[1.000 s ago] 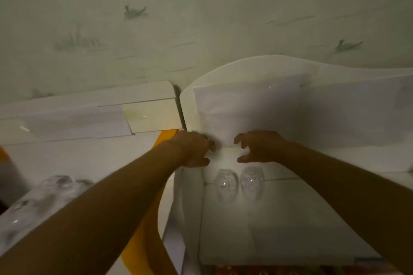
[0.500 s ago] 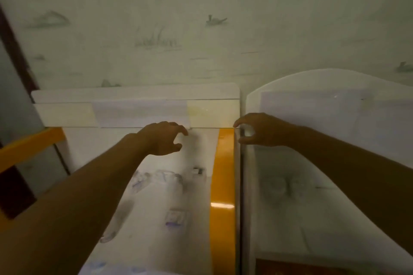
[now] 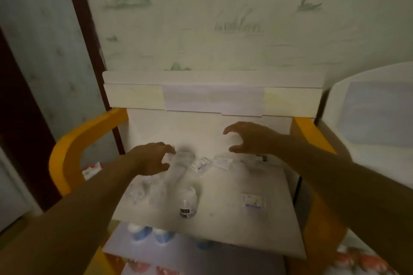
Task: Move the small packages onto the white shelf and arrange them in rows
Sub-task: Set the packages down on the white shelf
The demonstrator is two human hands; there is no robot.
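Head view, looking down: the left hand reaches in from the lower left of the frame, fingers loosely spread and empty, its fingertips just at the clear plastic wrapping near the middle of the picture; the blur hides whether they touch. Right of centre, the right hand hovers higher in the frame, fingers curved like a claw, holding nothing.

Between and below the two hands, small packages lie scattered on the white shelf. One small white package with blue print lies just right of the left hand, another beside it under the right hand, and a third sits apart toward the lower right. A small clear bottle with a dark label stands near the shelf's front edge, lower centre, with blurred clear items to its left under the left forearm.

Yellow side rails frame the shelf on both sides. Below its front edge, blue-and-white containers show on a lower level. A second white unit stands at the right edge, against the painted wall that fills the top of the frame.
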